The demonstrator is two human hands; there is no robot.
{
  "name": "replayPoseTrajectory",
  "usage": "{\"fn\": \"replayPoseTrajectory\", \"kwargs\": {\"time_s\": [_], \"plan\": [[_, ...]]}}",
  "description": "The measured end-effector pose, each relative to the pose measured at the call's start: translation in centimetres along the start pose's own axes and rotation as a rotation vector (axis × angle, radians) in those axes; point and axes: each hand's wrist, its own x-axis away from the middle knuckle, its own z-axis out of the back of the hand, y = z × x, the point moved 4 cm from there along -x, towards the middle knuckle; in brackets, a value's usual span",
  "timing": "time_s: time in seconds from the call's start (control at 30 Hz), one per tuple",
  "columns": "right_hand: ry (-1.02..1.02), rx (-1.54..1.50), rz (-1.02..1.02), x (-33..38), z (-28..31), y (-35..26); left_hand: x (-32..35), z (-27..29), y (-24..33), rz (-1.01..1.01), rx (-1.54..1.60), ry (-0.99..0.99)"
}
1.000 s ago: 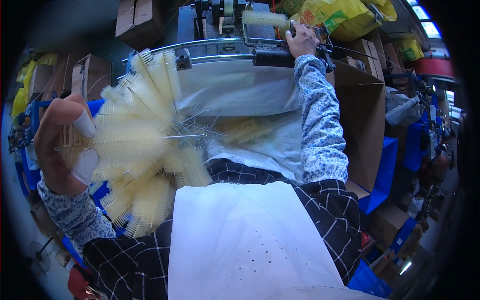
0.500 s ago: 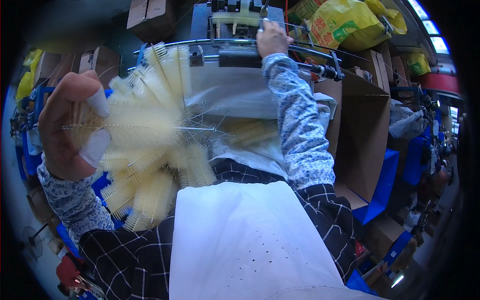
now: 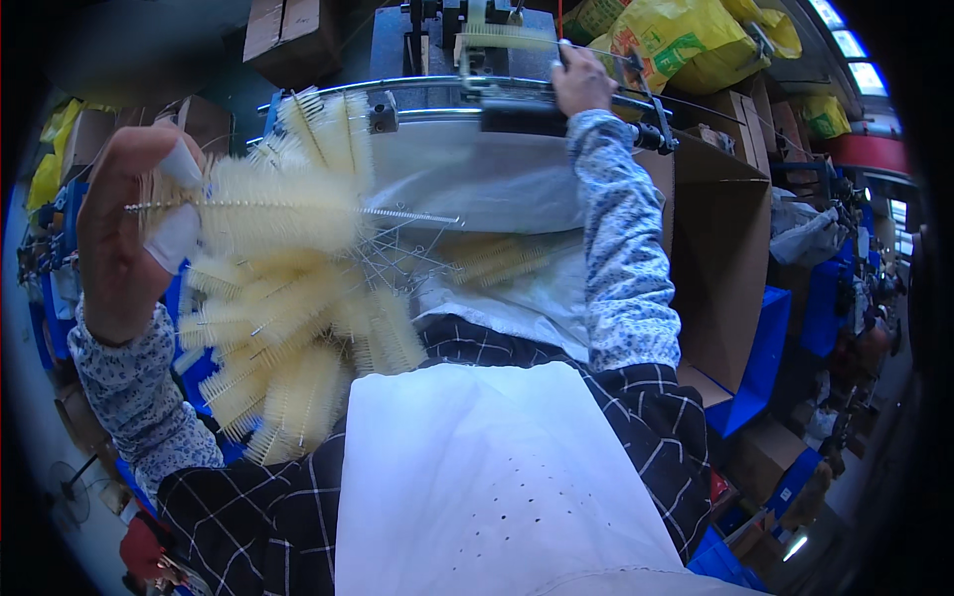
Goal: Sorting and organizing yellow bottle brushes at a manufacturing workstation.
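My left hand (image 3: 127,238), white coverings on its fingertips, is closed around a bottle-type brush (image 3: 278,207). The brush has pale yellow bristles and a twisted wire stem pointing right. Beneath it, a pile of similar brushes (image 3: 288,338) fans out, with looped wire ends toward the middle. At the far side my right hand (image 3: 582,79) is at the right end of a sliding carriage on a bench machine (image 3: 383,60). Its fingers are curled, and what they grip is hidden. Just left of it, a pale bristle strip (image 3: 509,38) lies across the machine.
Two metal rails (image 3: 417,84) cross in front of the machine, with a blurred dark block (image 3: 522,117) on them. Grey plastic sheeting (image 3: 477,179) hangs below. An open cardboard box (image 3: 720,268) stands at the right. Yellow bags (image 3: 686,40) lie at the far right.
My right hand has moved right along the rails, and the dark block and bristle strip have shifted right too. In my left hand the brush has tilted, its stem end now farther right.
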Motion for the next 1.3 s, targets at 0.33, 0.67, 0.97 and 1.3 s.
{"fn": "replayPoseTrajectory", "kwargs": {"time_s": [0.33, 0.67, 0.97, 1.3], "plan": [[-0.026, 0.51, 0.093, -4.1, 1.4, 7.5, -2.3, -1.8, -4.1, 0.012, 0.287, -0.094], [-0.84, -0.619, 0.323, 3.4, 11.4, 7.1, -4.2, -5.4, -4.4, 0.057, 0.373, -0.114], [-1.076, -1.565, 0.281, 12.4, 9.0, -10.7, -6.0, -9.7, -1.9, -0.093, -0.127, -0.093], [-0.071, 0.257, 0.219, 0.3, 1.6, 0.0, -2.2, -5.6, -4.9, 0.391, -0.214, -0.417]]}}
